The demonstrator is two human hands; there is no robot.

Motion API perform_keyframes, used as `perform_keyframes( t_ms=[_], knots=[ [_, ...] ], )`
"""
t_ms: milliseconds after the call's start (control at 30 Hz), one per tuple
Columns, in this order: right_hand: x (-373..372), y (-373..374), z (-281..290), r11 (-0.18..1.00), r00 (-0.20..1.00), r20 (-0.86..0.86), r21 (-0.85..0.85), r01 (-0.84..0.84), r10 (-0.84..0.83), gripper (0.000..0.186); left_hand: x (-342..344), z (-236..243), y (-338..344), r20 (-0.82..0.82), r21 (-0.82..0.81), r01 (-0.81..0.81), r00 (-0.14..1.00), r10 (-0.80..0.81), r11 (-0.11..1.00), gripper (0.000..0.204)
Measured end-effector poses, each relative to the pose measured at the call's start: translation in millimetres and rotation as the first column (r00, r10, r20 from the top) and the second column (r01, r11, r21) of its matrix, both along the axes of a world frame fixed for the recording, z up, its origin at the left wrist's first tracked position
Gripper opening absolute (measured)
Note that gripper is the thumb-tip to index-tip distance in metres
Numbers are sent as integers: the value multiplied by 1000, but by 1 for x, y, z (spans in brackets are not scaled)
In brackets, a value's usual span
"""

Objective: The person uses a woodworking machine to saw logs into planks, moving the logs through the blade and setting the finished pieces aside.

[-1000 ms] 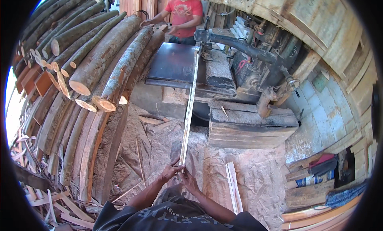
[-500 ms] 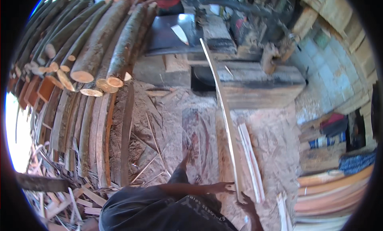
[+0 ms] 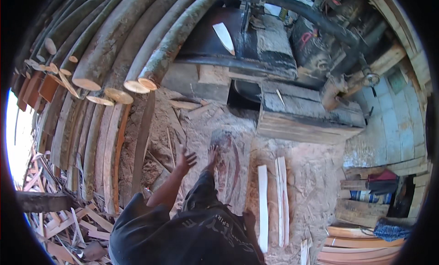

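On the near side of the dark saw table [image 3: 206, 49], the left hand [image 3: 185, 160] hangs in the air with its fingers spread apart and nothing between them. The right hand [image 3: 249, 219], also on the table's near side, is mostly hidden by the body, so I cannot tell how its fingers stand. Just beside it, a white-faced board [image 3: 263, 208] lies on the sawdusty floor, pointing towards the table, with two narrow strips [image 3: 281, 201] to its right. A pale pointed offcut [image 3: 223, 37] lies on the table itself. Below the table's front edge, a dark recess [image 3: 242, 98] has a black curved shape in it, too dim to identify. Right of that recess, a wooden box [image 3: 302, 130] bears sawdust and a sliver [image 3: 280, 98] on its lid; its inside is hidden. Far right of the table, a plank rack [image 3: 361, 212] holds dark and red cloths [image 3: 383, 182] and a blue-and-white bundle [image 3: 366, 197]. Logs [image 3: 112, 45] are stacked left of the table.
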State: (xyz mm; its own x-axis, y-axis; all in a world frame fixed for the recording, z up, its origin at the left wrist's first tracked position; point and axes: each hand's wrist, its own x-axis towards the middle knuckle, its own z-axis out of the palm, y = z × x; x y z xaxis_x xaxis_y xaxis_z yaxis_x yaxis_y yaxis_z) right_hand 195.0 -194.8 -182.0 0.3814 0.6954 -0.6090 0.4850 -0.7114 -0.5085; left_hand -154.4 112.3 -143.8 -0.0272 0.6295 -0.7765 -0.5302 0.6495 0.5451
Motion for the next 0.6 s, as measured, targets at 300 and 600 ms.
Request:
perform_keyframes(
  t_ms=[300, 600],
  knots=[
    [-95, 706, 172, 662, 935, 284, 661, -353, 215, 34, -111, 144, 233, -175, 471, -170, 944, 281, 865, 74],
    [-98, 832, 137, 700, 887, 458, 614, -364, 59, 69, -30, 31, 140, -255, -58, 221, 939, -229, 973, 60]
  ],
)
